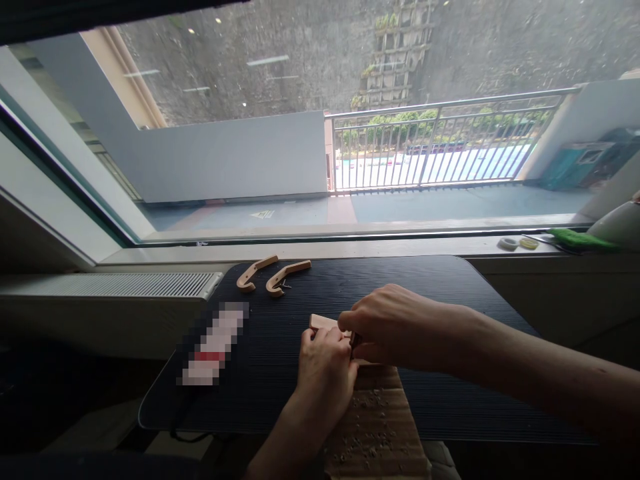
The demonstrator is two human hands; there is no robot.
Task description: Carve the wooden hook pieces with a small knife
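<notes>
My left hand (327, 363) is closed on a pale wooden piece (323, 322) at the table's front middle, its fingers curled over the near side. My right hand (385, 327) bends over the same piece from the right, fingers closed in a pinch. A small dark thing (355, 339) shows under the right fingers, too hidden to name. Below the hands lies a strip of corrugated cardboard (395, 393) strewn with many small bits. Farther back on the black table (400, 277) rest two hook-shaped wooden pieces, the left one (257, 268) and the right one (290, 270).
A blurred-out pink and white item (215, 343) lies on the table's left. Beyond the back edge runs a windowsill (350, 249) with two tape rolls (519, 244) and a green object (583, 240) at its right. A vented cover (115, 285) adjoins the table's left.
</notes>
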